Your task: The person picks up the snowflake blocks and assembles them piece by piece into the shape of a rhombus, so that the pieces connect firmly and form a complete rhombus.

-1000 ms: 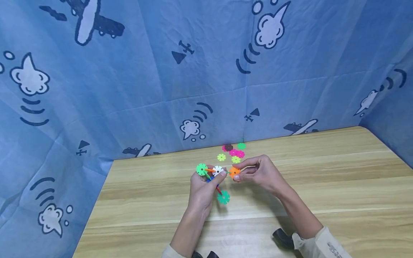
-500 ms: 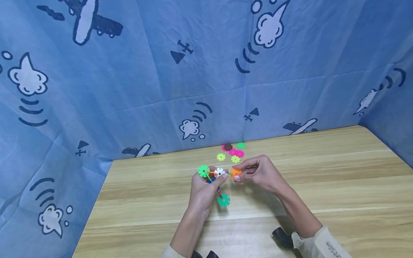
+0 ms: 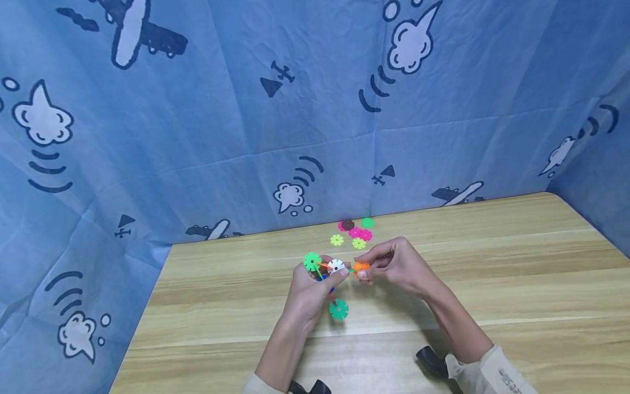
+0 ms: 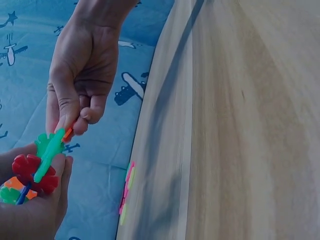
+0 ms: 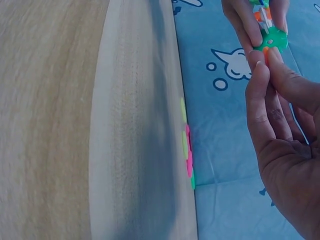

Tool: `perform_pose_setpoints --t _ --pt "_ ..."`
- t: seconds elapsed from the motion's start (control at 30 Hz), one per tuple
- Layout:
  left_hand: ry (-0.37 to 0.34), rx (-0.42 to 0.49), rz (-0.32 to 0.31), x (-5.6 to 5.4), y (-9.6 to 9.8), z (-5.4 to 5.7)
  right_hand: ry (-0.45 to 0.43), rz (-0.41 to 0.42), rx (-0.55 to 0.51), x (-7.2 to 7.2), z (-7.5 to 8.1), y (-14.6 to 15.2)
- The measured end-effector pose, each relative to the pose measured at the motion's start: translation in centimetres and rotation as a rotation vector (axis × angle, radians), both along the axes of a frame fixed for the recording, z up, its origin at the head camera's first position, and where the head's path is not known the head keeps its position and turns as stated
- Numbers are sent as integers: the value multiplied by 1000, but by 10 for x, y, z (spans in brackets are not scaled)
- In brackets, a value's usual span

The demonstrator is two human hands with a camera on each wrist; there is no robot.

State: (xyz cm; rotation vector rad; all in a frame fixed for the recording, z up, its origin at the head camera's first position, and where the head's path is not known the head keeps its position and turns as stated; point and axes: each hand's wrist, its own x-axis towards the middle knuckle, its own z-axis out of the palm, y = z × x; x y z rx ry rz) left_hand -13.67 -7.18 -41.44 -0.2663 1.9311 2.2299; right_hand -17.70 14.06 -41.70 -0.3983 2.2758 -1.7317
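Note:
My left hand (image 3: 306, 293) grips a cluster of interlocking plastic discs with notched rims. In the head view the cluster shows a light green disc (image 3: 312, 261) at its left, a white disc (image 3: 336, 266) under the thumb and a darker green disc (image 3: 338, 310) hanging below. A red disc (image 4: 35, 172) shows beside the left fingers in the left wrist view. My right hand (image 3: 401, 268) pinches an orange disc (image 3: 361, 268) between thumb and fingers. That disc meets a green disc (image 5: 274, 40) at the cluster's right side. Fingers cover much of the cluster's middle.
Several loose discs lie beyond the hands near the table's back edge: yellow (image 3: 337, 239), pink (image 3: 365, 235), dark brown (image 3: 348, 225) and green (image 3: 367, 222). A blue printed curtain (image 3: 315, 137) rises behind the wooden table (image 3: 492, 262).
The cluster has shifted slightly right, and its lower green disc has dropped a little. The orange disc has turned and now shows more edge-on. Both hands keep their hold.

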Motion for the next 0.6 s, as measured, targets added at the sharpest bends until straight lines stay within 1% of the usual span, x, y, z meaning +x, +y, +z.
perform_pose_setpoints --t 0.2,0.37,0.6 --pt "-6 -38 -40 -1 -4 1 14 -3 42 1 1 -1" --pt "-6 -46 -59 -2 -7 2 30 -16 65 1 2 -2" --pt "5 -36 -59 -2 -8 0 2 -4 -3 2 0 -5"
